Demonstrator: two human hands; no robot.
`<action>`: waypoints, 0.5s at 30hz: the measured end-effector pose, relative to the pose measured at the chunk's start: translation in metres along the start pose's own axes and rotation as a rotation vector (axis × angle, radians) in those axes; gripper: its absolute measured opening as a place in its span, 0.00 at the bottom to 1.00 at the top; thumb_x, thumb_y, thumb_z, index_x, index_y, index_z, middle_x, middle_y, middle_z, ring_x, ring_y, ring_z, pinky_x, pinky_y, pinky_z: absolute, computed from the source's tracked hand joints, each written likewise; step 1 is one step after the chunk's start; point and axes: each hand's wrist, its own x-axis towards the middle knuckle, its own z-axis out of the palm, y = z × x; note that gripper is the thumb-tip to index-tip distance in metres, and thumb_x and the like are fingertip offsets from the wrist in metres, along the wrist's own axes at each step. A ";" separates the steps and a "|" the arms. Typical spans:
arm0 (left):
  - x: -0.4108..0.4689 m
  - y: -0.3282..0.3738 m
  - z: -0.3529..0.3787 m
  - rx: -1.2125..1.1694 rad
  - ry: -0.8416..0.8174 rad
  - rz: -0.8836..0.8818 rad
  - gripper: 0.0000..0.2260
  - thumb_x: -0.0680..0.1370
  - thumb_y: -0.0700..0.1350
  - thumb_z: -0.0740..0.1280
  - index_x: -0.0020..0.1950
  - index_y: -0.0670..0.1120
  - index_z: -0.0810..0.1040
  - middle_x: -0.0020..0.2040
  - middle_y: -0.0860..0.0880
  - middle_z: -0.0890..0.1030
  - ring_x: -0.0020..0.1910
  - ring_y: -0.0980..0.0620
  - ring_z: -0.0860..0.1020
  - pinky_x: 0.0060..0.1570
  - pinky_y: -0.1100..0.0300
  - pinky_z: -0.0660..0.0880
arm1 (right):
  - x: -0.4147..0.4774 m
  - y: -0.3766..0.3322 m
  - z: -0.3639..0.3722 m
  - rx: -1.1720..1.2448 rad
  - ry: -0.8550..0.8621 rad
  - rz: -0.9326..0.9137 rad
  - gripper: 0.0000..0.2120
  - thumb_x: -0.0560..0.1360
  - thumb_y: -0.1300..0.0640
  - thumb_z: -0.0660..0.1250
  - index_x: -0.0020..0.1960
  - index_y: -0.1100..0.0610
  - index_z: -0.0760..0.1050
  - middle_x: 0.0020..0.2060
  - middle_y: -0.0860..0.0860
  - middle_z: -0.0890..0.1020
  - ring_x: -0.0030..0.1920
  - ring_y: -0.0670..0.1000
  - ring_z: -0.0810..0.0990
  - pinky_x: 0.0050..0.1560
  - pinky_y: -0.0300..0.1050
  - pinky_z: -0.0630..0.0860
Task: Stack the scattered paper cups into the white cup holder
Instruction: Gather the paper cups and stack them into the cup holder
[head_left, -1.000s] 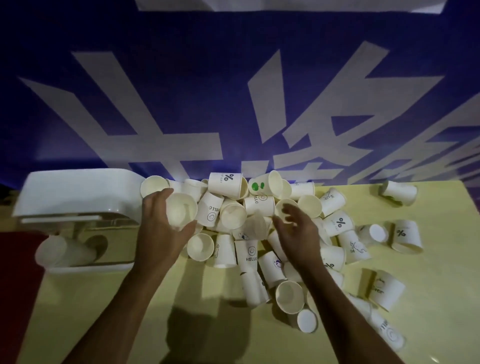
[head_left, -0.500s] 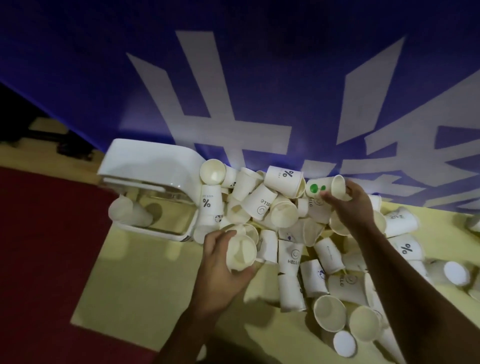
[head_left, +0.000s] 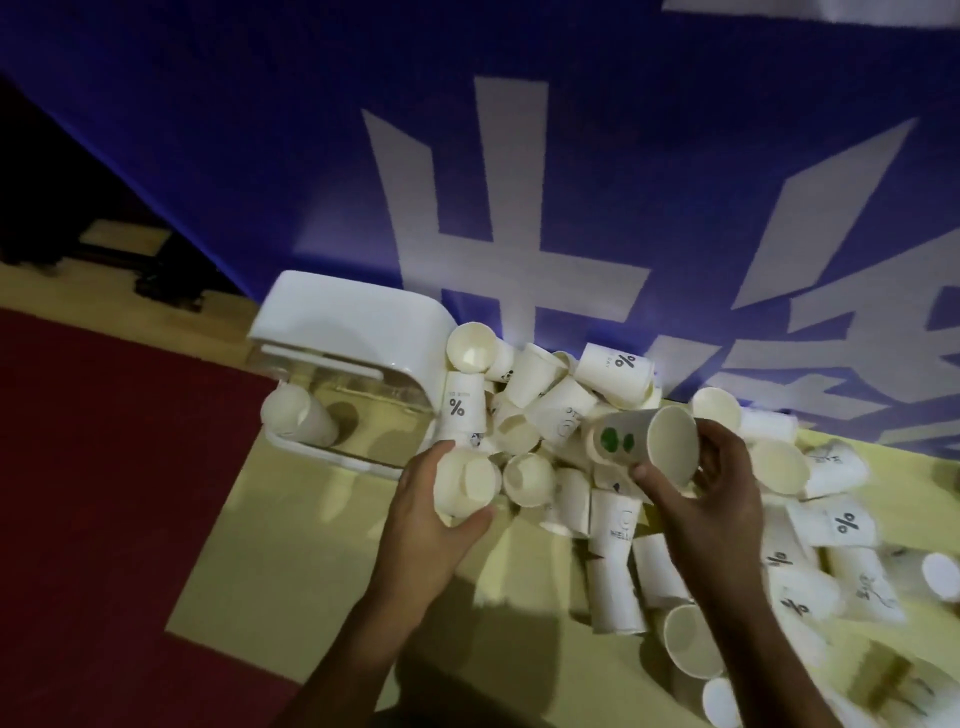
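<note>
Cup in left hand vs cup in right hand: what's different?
Print: the green-dot cup in the right hand has green marks; the plain cup in the left hand shows none. Pose: green-dot cup is side-on, wall showing; plain cup's mouth faces the camera. Plain cup sits nearer the white cup holder. Both are white paper cups, each gripped.

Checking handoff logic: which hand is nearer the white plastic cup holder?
Left. The left hand, gripping a plain paper cup, sits just right of the white plastic cup holder; the right hand, gripping a green-dotted paper cup, is farther right.
</note>
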 end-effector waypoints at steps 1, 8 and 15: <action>0.001 -0.005 -0.009 -0.023 0.009 -0.012 0.35 0.68 0.49 0.82 0.71 0.57 0.72 0.66 0.58 0.75 0.63 0.62 0.73 0.60 0.67 0.73 | -0.009 -0.007 0.013 0.020 -0.037 -0.006 0.31 0.68 0.53 0.80 0.64 0.40 0.69 0.57 0.33 0.77 0.58 0.37 0.77 0.54 0.38 0.74; 0.018 -0.050 -0.097 -0.108 0.086 -0.060 0.36 0.65 0.61 0.81 0.70 0.59 0.73 0.65 0.61 0.78 0.65 0.56 0.76 0.63 0.49 0.77 | -0.048 -0.040 0.114 0.084 -0.202 -0.014 0.31 0.65 0.50 0.81 0.65 0.41 0.73 0.57 0.33 0.79 0.58 0.33 0.77 0.57 0.39 0.74; 0.064 -0.098 -0.183 -0.096 0.198 -0.044 0.36 0.65 0.60 0.81 0.70 0.56 0.74 0.65 0.59 0.77 0.65 0.54 0.76 0.63 0.53 0.76 | -0.069 -0.072 0.214 0.047 -0.250 -0.058 0.34 0.63 0.46 0.80 0.66 0.47 0.73 0.59 0.34 0.80 0.60 0.37 0.78 0.57 0.33 0.74</action>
